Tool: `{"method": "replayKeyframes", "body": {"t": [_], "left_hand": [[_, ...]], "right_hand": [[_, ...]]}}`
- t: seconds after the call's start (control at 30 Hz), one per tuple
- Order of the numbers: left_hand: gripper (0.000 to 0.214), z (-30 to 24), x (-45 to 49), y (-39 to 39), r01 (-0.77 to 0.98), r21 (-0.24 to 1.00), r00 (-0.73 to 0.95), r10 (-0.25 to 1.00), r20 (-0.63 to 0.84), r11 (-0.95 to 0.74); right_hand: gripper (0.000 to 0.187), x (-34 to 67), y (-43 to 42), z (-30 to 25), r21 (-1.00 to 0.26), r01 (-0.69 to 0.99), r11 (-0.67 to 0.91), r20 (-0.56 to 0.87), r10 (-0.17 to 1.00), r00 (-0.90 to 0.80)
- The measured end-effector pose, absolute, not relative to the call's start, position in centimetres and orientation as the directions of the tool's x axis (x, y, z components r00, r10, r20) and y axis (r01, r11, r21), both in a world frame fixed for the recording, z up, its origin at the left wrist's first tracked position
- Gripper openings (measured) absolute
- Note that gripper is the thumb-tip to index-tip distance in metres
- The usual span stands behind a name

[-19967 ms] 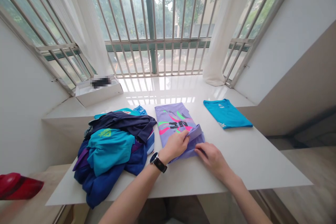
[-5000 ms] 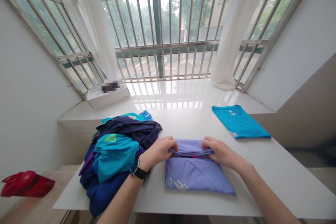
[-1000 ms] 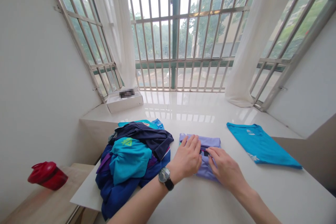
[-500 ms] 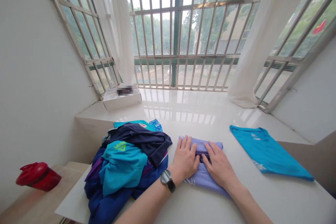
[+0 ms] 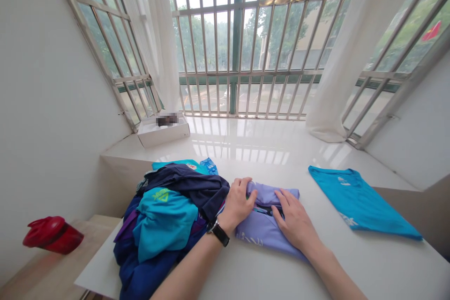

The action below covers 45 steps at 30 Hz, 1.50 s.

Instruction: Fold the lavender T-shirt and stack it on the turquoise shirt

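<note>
A folded lavender shirt point(image 5: 267, 232) with white lettering lies in front of me, a dark strip showing in the gap between its folds. My left hand point(image 5: 239, 204), with a black-strapped watch on the wrist, rests at the shirt's left edge. Its fingers are bent and the thumb stands apart from them. Flat on the right part of the shirt lies my right hand point(image 5: 293, 220), open with fingers spread. Left of my left hand is a heap of clothes point(image 5: 167, 220) in turquoise, navy and purple. A folded blue T-shirt point(image 5: 363, 204) lies to the right.
The white table point(image 5: 326, 276) meets a glossy window ledge point(image 5: 211, 136) under barred windows. A white box point(image 5: 165, 133) with a blurred dark item sits at the ledge's left. A red shaker bottle point(image 5: 52, 235) stands lower at far left. Pale curtains point(image 5: 333, 79) hang on both sides.
My left hand has slid left across the lavender shirt to its edge, and its fingers are more bent. More of the dark gap is uncovered. My right hand has barely moved.
</note>
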State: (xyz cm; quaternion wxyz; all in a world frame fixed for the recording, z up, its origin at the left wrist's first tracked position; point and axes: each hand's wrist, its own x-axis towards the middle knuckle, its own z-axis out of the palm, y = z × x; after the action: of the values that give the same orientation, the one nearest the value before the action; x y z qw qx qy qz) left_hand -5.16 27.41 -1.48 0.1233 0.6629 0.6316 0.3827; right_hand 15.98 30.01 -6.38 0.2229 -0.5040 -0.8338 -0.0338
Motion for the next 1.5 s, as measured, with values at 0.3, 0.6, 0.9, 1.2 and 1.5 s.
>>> {"method": "replayKeyframes", "body": {"t": [0.3, 0.6, 0.9, 1.2, 1.5], "left_hand": [[0.037, -0.7, -6.3, 27.0, 0.809, 0.580, -0.101, 0.948, 0.301, -0.098], [0.040, -1.1, -6.2, 27.6, 0.692, 0.707, -0.016, 0.975, 0.222, -0.149], [0.025, -1.9, -6.4, 29.3, 0.388, 0.911, -0.055, 0.984, 0.171, -0.137], [0.039, -0.9, -6.3, 28.9, -0.243, 0.961, -0.004, 0.991, -0.134, 0.129], [0.026, -0.4, -6.6, 28.1, -0.187, 0.966, 0.026, 0.984, -0.176, 0.177]], "right_hand": [[0.050, 15.9, 30.0, -6.5, -0.191, 0.858, 0.478, 0.403, 0.835, -0.375], [0.050, 15.9, 30.0, -6.3, -0.198, 0.850, 0.488, 0.394, 0.834, -0.386], [0.048, 15.9, 29.7, -5.4, -0.251, 0.786, 0.565, 0.444, 0.789, -0.426], [0.050, 16.0, 29.8, -5.3, -0.292, 0.766, 0.572, 0.518, 0.768, -0.376], [0.041, 16.8, 30.0, -4.8, -0.211, 0.843, 0.495, 0.515, 0.789, -0.334]]}}
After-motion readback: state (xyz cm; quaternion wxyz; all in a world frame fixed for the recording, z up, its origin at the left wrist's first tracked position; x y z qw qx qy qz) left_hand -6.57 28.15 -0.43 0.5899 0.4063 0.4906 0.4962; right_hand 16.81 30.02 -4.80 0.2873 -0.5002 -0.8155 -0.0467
